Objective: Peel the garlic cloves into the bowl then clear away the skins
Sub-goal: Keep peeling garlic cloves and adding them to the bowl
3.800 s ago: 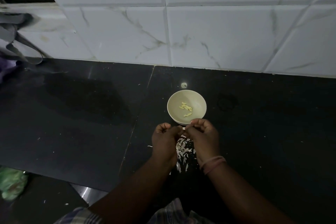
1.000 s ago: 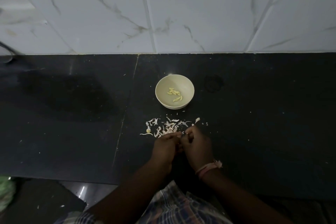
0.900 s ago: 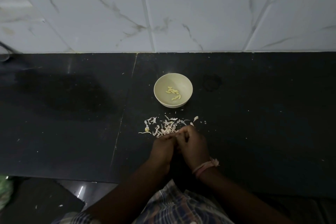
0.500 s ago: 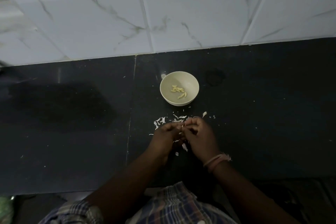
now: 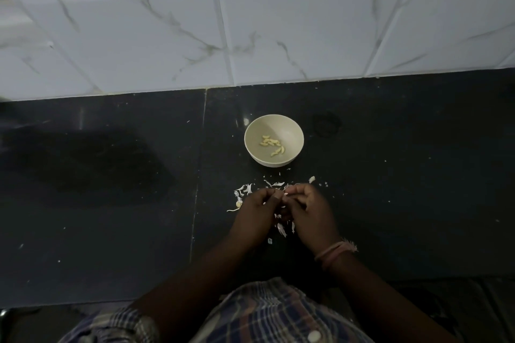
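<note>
Both fists meeting fingertip to fingertip low over the dark surface [image 5: 111, 203], just on the near side of the bowl [image 5: 274, 144]. Left hand [image 5: 255, 213] curled, thumb and forefinger pinched on a small pale clove [image 5: 284, 194]; right hand [image 5: 309, 210] curled too, fingertips nipping at the same clove from the other side. Only a sliver of that clove visible between the fingers; peeled or half-peeled, impossible to tell.

Bowl upright, well clear of the tiled wall [image 5: 250, 36], a few peeled cloves [image 5: 271, 145] lying loose on its floor. Skins [image 5: 250, 189] scattered on the surface between bowl and hands, more flakes directly under the hands and toward the body.

Handling, as a judgement: clove very light, firm but bruisable, and slick once bare, so likely to squirt out of a hard pinch. Best held by the flat sides near the root end with one hand, while the other hand's nail catches the dry skin at the tip and strips it lengthwise. Skins papery, brittle, nearly weightless: prone to cling to damp fingers and drift with any quick sweep. Better gathered by herding with the edge of a flat palm into one heap than by picking singly. Bowl light-looking and shallow; a knock from a wrist could slide it, so worth dropping cloves in from just above the rim.
</note>
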A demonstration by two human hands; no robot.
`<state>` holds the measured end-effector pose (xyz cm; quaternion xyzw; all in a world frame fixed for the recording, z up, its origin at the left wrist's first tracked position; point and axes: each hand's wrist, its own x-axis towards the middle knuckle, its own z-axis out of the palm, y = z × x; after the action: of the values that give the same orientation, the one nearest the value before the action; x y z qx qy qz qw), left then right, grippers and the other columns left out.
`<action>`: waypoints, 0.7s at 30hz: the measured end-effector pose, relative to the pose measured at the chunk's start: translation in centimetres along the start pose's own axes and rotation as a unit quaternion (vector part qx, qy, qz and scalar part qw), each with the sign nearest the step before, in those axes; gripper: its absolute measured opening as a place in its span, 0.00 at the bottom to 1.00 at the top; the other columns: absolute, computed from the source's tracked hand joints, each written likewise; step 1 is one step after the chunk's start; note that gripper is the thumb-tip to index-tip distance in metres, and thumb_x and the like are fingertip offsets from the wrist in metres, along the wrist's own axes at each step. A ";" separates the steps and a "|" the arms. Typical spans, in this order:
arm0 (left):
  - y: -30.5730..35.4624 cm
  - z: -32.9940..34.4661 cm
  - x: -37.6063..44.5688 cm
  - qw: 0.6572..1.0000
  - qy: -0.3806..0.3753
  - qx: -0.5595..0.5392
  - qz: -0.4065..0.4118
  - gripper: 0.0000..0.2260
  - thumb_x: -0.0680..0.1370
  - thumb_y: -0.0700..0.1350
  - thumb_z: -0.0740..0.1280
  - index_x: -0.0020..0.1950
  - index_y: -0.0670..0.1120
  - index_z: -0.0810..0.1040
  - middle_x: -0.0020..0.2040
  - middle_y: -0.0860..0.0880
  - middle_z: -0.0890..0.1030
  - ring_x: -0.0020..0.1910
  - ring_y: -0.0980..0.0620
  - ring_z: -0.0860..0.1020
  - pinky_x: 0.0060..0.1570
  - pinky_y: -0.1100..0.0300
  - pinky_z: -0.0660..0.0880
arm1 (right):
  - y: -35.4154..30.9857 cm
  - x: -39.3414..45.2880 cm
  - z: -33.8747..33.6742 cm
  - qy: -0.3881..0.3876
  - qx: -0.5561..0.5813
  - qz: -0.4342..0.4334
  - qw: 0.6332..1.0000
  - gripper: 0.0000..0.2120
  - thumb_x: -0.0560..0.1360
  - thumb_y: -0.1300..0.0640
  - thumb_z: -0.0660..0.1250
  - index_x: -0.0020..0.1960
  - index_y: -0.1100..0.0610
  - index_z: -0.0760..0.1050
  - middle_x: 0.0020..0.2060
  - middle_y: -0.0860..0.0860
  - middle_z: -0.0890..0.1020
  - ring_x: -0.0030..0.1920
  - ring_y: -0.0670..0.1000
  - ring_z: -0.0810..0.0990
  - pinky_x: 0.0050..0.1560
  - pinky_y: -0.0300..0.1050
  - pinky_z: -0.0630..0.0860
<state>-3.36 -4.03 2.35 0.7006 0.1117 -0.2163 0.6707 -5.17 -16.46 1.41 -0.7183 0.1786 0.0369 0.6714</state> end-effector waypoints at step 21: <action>-0.3 -1.0 -1.9 0.985 0.094 0.052 0.133 0.04 0.80 0.38 0.70 0.51 0.46 0.82 0.44 0.51 0.86 0.43 0.54 0.84 0.43 0.66 0.77 | -1.8 -1.0 1.2 0.035 0.000 -0.028 0.999 0.05 0.76 0.66 0.69 0.46 0.58 0.83 0.40 0.52 0.86 0.42 0.47 0.86 0.40 0.36 0.80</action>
<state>-5.06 -2.77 2.92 0.7607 0.0685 -0.0633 0.6424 -5.34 -15.02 3.26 -0.7237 0.1816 -0.0069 0.6657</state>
